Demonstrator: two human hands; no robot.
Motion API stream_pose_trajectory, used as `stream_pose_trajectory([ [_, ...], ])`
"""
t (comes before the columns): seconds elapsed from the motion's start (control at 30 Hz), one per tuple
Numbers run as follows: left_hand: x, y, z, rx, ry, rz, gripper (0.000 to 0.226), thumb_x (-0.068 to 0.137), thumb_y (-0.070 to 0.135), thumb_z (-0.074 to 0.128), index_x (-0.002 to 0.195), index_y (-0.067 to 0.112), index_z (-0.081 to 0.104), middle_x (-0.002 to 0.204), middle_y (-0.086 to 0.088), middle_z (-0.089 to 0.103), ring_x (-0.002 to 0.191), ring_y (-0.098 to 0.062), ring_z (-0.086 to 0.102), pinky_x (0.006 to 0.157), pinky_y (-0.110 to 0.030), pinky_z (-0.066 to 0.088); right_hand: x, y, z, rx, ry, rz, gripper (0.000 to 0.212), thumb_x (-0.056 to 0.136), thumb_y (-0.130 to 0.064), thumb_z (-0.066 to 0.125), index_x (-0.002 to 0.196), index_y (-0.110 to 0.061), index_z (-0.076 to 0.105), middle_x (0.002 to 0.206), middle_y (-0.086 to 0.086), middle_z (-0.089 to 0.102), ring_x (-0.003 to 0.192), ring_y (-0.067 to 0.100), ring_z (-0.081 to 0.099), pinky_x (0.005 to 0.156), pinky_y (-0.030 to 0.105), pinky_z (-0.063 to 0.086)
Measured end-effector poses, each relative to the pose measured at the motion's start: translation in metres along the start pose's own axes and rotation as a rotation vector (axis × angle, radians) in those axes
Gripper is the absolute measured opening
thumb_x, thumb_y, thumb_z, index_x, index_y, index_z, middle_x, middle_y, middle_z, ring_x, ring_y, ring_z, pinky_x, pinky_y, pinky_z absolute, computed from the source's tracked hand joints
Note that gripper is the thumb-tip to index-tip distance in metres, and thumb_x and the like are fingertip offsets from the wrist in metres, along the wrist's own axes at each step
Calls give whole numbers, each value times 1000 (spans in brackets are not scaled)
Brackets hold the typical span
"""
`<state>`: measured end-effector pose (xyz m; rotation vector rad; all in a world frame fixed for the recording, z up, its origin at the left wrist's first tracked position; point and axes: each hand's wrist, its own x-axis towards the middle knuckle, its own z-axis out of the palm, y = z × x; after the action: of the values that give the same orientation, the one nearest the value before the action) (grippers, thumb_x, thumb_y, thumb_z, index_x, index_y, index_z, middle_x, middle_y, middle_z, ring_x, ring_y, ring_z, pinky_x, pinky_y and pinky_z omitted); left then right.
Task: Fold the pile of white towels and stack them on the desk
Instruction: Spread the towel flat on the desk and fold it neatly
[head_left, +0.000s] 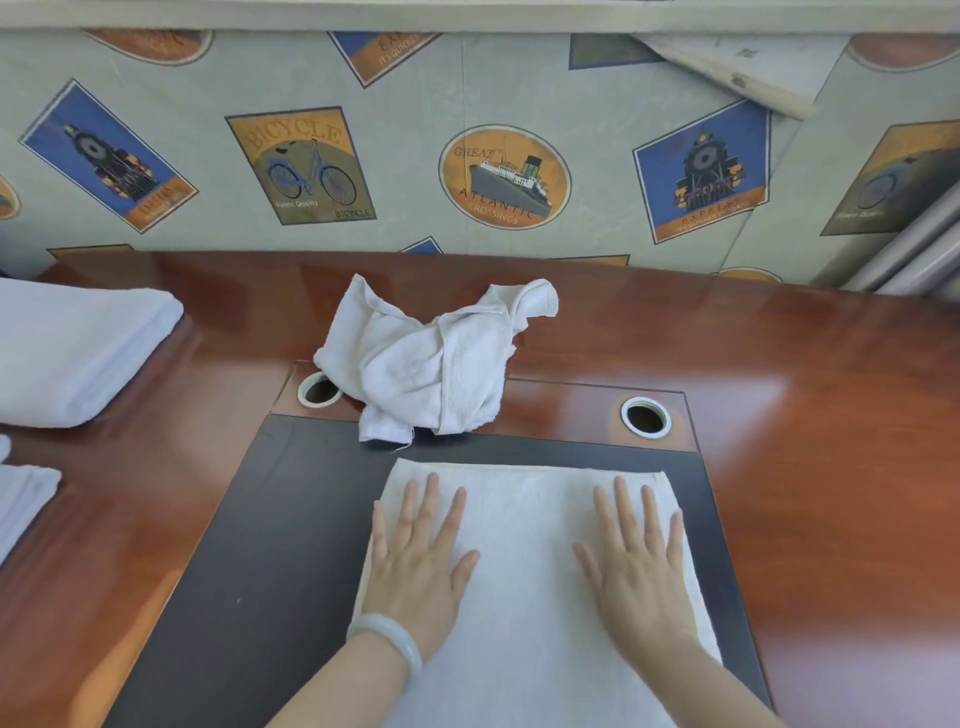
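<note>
The wooden desk (779, 364) carries a black pad (270, 545), and on it a white towel (524, 519) lies flat before me. Folded towels (78, 348) sit far left, perhaps two stacks. A crumpled towel (426, 358) lies at the pad's far edge. My left hand (415, 566) and right hand (639, 566) press on the flat towel, fingers straight.

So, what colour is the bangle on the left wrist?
Pale, milky green-white. The bangle shows clearly in the head view, the only view here.
</note>
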<state>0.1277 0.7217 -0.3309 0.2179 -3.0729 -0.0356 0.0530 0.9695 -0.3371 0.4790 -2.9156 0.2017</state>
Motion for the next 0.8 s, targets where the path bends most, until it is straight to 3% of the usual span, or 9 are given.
stream_pose_trajectory([
  [0.07,-38,7,-1,-22,-27,74,60,101,51,22,153,23,35,162,-7,26,147,-30,27,111,-58,21,-38,-7,1,29,-28,-104,64,103,-52,11,149,-14,35,155,8,38,148,30,19,120,51,4],
  [0.13,-68,-2,2,-24,-85,56,61,103,50,13,152,22,36,162,-5,24,148,-28,27,111,-57,23,-65,10,6,33,-65,-73,67,103,-54,12,151,-14,35,156,6,38,150,23,15,119,50,8],
  [0.3,-81,-20,1,-31,-74,-142,63,105,46,7,152,14,35,161,-12,24,146,-31,30,115,-52,18,-74,50,-8,17,-56,311,88,98,-62,0,146,2,39,151,19,41,143,33,32,116,56,19],
  [0.4,-97,14,-4,-66,-52,-3,60,102,44,22,151,12,35,160,-13,27,147,-31,28,114,-51,19,-86,1,-23,59,28,129,78,104,-50,7,141,7,45,148,23,43,141,32,30,117,52,15],
  [0.47,-120,41,-2,-88,-81,135,62,97,45,33,151,16,37,161,-9,25,147,-28,28,113,-53,22,-113,-40,-19,113,-24,-101,66,106,-44,14,146,1,41,154,16,36,146,28,25,118,48,14],
  [0.53,-136,49,-1,-86,-105,146,61,96,45,35,151,19,38,162,-6,24,148,-25,27,113,-54,22,-137,-58,-12,115,-104,-209,60,104,-42,24,151,-5,34,160,9,27,149,24,22,118,46,16],
  [0.6,-145,37,-1,-63,-101,81,61,98,45,29,153,20,34,163,-4,22,150,-23,22,115,-55,21,-147,-49,-12,103,-138,-118,61,103,-41,28,154,-9,29,162,6,23,150,21,19,119,44,15],
  [0.8,-171,-13,-12,-51,-196,-91,64,104,45,7,155,14,28,163,-8,21,148,-28,25,118,-47,16,-177,6,-31,16,-185,152,65,103,-47,16,155,-9,25,162,5,20,151,16,10,121,41,7],
])
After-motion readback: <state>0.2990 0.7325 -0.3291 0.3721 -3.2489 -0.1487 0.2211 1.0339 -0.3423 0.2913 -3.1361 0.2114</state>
